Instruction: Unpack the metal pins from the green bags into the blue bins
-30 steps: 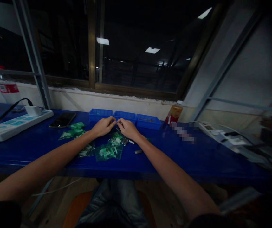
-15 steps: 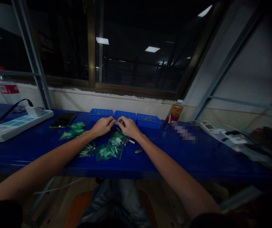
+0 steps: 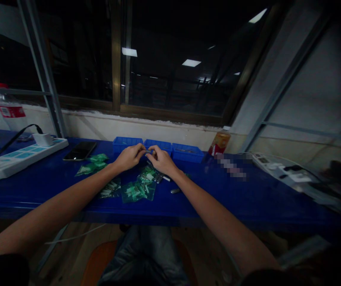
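My left hand [image 3: 129,157] and my right hand [image 3: 161,159] meet over the blue table, fingertips pinched on a small metallic cylinder [image 3: 149,151] held between them. Under and in front of the hands lie clear bags with green and white pieces [image 3: 137,190]. Dark and silvery cylinders [image 3: 159,177] are grouped beside the bags, below my right hand. One more cylinder [image 3: 175,191] lies apart, close to my right forearm. More green bags [image 3: 94,163] rest left of my left hand.
Three blue trays [image 3: 186,152] stand along the wall behind the hands. A phone [image 3: 80,151], a white power strip [image 3: 29,157] and a bottle [image 3: 11,113] are at left. An orange-red package [image 3: 219,143] and another power strip [image 3: 280,169] are at right.
Both hands stay together at nearly the same place. The small cylinder between the fingertips shows a little more; the whole view has shifted slightly.
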`<state>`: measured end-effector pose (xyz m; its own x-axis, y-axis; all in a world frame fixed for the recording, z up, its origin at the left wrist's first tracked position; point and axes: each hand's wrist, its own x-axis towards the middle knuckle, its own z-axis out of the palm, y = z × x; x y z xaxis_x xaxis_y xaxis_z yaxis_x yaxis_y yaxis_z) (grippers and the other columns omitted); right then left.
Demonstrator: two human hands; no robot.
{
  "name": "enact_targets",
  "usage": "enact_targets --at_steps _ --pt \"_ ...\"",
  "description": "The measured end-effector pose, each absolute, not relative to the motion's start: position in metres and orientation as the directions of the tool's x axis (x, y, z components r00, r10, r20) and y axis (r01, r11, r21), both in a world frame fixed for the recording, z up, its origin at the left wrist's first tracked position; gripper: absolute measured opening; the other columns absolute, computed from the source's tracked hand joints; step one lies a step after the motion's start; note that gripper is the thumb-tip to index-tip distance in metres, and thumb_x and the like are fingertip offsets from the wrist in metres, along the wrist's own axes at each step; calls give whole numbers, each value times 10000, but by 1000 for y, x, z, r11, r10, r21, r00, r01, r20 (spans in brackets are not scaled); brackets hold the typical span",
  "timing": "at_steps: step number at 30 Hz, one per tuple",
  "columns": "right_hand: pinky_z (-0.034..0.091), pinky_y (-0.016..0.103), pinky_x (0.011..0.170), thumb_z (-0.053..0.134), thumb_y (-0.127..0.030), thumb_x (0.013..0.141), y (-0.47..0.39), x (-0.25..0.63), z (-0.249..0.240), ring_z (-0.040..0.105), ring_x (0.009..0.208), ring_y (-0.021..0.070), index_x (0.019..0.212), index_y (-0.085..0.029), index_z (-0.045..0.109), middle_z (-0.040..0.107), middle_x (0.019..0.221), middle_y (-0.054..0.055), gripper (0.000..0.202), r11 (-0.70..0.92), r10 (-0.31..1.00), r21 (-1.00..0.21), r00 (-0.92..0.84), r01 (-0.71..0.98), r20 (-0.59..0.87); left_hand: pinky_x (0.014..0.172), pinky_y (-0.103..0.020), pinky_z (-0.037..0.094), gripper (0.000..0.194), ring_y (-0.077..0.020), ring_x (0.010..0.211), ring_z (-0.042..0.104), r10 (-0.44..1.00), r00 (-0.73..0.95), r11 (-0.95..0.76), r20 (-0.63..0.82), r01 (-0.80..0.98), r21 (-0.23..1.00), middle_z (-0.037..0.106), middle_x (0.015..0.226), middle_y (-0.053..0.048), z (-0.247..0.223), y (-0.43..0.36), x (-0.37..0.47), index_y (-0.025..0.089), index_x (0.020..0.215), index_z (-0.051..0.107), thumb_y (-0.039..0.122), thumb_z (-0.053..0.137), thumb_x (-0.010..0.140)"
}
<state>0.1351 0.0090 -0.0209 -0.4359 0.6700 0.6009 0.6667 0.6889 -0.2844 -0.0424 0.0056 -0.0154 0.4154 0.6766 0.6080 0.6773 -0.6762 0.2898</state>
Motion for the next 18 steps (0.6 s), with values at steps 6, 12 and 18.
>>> enact_targets --at_steps 6,12,18 --pt "359 234 636 428 -300 860 12 135 -21 531 673 135 930 -199 548 590 746 16 172 692 627 -206 -433 692 648 683 -273 428 292 -186 751 599 714 431 -649 552 703 291 639 801 -60 -17 14 -43 168 905 554 321 305 900" --pt "374 267 669 454 -311 833 42 163 -23 519 699 162 844 -169 592 578 751 46 199 515 665 -215 -229 830 711 877 -290 398 330 -182 1007 550 648 664 -752 373 634 179 599 1112 -79 -24 46 -39 183 1131 535 208 461 810" --pt "374 328 761 504 -271 783 61 192 -27 506 822 213 839 -157 617 577 817 88 170 304 719 -293 -16 906 695 805 -234 409 186 -157 909 576 582 785 -812 211 577 92 636 975 -36 -27 57 -43 208 945 606 266 506 798"
